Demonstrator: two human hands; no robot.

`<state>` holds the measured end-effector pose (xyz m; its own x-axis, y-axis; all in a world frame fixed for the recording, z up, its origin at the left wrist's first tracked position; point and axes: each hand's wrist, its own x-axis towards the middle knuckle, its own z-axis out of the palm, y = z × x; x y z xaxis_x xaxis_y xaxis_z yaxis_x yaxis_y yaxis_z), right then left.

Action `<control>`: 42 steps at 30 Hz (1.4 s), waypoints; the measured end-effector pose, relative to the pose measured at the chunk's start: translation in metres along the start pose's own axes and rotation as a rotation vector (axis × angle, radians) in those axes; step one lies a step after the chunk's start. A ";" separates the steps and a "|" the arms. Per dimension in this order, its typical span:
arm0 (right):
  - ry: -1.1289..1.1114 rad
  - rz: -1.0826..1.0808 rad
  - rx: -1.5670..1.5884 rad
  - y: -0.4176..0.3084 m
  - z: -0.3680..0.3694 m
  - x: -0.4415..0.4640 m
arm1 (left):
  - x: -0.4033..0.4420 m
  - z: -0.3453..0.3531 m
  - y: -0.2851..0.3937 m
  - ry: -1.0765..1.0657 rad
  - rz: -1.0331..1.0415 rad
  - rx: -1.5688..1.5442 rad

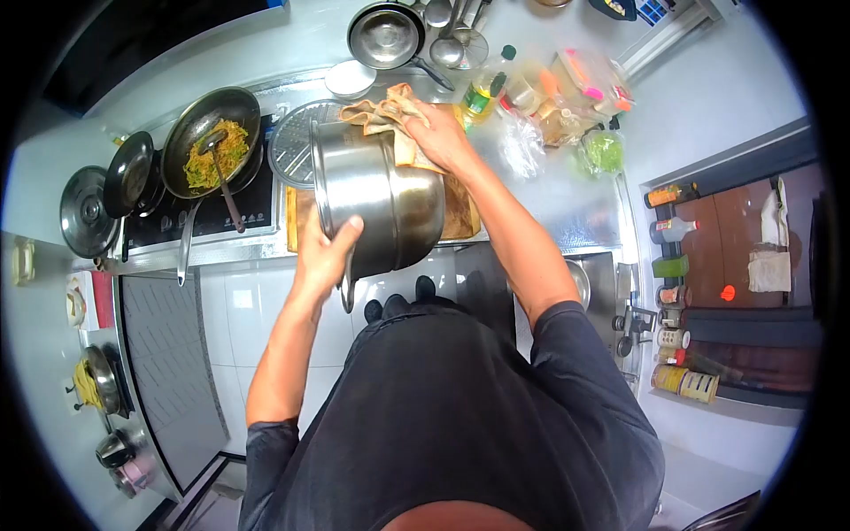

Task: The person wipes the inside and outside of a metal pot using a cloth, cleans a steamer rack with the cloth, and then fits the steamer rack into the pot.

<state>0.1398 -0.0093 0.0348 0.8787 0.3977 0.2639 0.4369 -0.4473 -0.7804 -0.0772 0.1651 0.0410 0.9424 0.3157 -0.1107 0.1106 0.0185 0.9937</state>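
A large steel pot (376,199) is tilted on its side over the counter's front edge, its rim toward the left. My left hand (326,252) grips the pot at the rim, near a loop handle, with the thumb on the outer wall. My right hand (434,133) is closed on an orange-brown cloth (385,115), which lies against the pot's far side. Under the pot, a wooden cutting board (460,211) shows in part. Behind the pot rests a round metal rack (305,142).
A wok (181,119) of noodles (232,146) stands on the black stove (252,208) at the left, by a smaller pan (128,173) and a lid (88,211). An oil bottle (479,96), plastic bags (521,146) and a container (591,80) are at the back right.
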 end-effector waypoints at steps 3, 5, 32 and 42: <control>-0.022 0.082 0.050 -0.014 -0.004 -0.023 | 0.033 -0.003 0.042 -0.007 -0.074 -0.075; -0.008 0.083 0.045 -0.028 -0.007 -0.043 | 0.067 -0.004 0.058 -0.066 -0.211 -0.200; 0.352 -0.474 -0.368 -0.024 -0.008 -0.211 | 0.064 0.051 0.063 -0.096 -0.084 0.344; 0.147 -0.091 0.064 0.025 -0.050 -0.063 | 0.056 0.031 0.052 -0.236 -0.069 0.360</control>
<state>0.1054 -0.0856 0.0273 0.8566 0.3108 0.4119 0.5072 -0.3605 -0.7828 -0.0089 0.1546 0.0855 0.9706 0.0994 -0.2192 0.2396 -0.3135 0.9189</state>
